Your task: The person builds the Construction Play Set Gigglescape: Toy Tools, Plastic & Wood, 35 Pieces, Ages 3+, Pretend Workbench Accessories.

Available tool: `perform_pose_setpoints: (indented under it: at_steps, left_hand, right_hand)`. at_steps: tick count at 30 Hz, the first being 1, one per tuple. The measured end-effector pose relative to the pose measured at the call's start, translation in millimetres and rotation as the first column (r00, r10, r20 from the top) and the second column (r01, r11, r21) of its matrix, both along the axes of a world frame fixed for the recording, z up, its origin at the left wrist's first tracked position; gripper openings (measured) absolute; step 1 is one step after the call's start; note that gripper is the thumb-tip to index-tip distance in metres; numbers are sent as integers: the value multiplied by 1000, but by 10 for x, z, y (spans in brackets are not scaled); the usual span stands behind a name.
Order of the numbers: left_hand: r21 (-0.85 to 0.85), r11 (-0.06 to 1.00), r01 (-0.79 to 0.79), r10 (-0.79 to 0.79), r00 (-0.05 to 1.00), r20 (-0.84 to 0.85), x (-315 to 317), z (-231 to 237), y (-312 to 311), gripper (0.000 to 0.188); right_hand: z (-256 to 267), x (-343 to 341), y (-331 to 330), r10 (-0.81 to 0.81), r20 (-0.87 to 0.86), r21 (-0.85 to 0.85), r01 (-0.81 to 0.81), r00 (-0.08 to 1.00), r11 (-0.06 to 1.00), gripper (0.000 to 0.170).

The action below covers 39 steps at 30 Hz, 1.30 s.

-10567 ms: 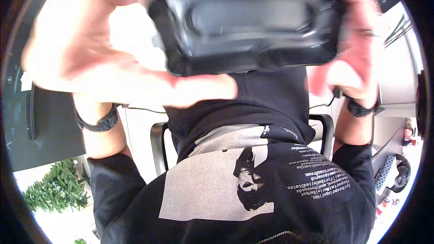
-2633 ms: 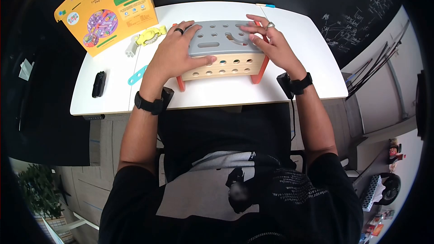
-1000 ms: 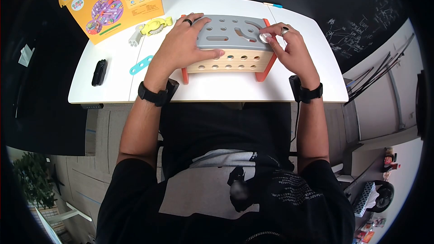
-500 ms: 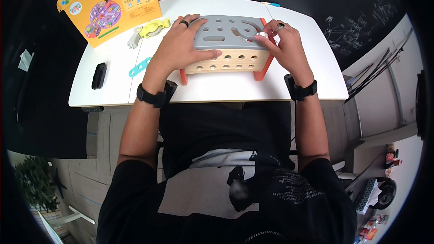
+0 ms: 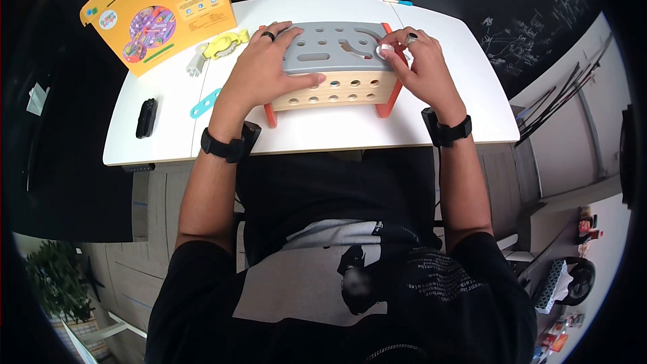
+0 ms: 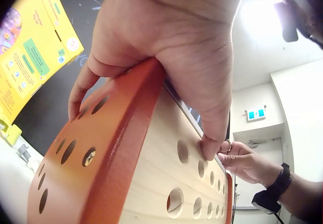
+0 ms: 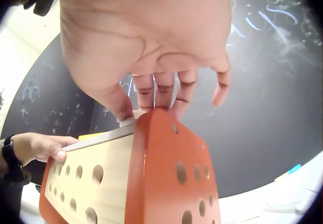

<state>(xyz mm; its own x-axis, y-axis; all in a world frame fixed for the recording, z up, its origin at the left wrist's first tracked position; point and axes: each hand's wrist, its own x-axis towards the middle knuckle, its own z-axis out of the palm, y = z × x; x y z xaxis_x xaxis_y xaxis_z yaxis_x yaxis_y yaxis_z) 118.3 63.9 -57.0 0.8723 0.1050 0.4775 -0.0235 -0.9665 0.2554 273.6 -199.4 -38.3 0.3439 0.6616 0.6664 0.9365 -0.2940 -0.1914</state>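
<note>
A toy workbench with a grey slotted top [image 5: 333, 64], a pale wooden front [image 5: 323, 94] with round holes and red end panels [image 6: 121, 148] stands upright on the table. My left hand [image 5: 259, 74] grips its left end, fingers over the top and thumb along the front's upper edge. At the top's right end, my right hand [image 5: 428, 71] pinches a small white round piece [image 5: 385, 50] between thumb and fingers. In the right wrist view that piece [image 7: 132, 118] rests at the grey top's edge; its underside is hidden.
A yellow box [image 5: 162, 17] stands at the back left. Near it on the white table [image 5: 465, 114] lie a yellow toy piece [image 5: 226, 44], a grey toy piece [image 5: 196, 62], a teal strip with holes [image 5: 205, 104] and a black case [image 5: 146, 118]. A marker [image 5: 397, 2] lies at the back edge.
Since the 2.6-second-old frame, my right hand has taken hold of the white piece at the top's right end. Its grip there has shifted slightly. My left hand stays on the left end.
</note>
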Motion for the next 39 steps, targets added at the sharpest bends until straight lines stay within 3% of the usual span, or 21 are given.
perform_pose_setpoints:
  at_steps: [14,17,19,21,25,32,34,39]
  left_hand:
    - [-44,999,-1,1,1000,4,32,-19,17,102]
    - [-53,999,-3,3,1000,-2,31,-19,13,101]
    - [-44,999,0,0,1000,5,30,-19,19,101]
    - [-35,999,6,-5,1000,12,25,-21,21,101]
    - [4,1000,1,-1,1000,-9,25,-25,33,98]
    - [-8,1000,-2,2,1000,-14,22,-25,30,98]
    - [-1,1000,-4,4,1000,-12,17,-18,27,98]
    - [-1,1000,-3,3,1000,-9,7,-16,14,97]
  right_hand:
    - [9,-45,11,-141,-30,-68,139,990,988,41]
    - [-27,-21,5,-89,-41,-29,88,995,996,33]
    - [-39,-11,-6,-13,-58,-2,13,998,1000,16]
    - [-46,-25,-10,12,-70,-2,-12,997,1000,14]
    - [-48,-31,-30,76,-152,17,-75,985,997,33]
    - [-50,-102,-31,38,-92,72,-31,995,997,33]
    - [-59,-85,-45,-11,-119,0,11,993,1000,34]
    - [-70,-92,-46,78,-202,64,-66,976,996,32]
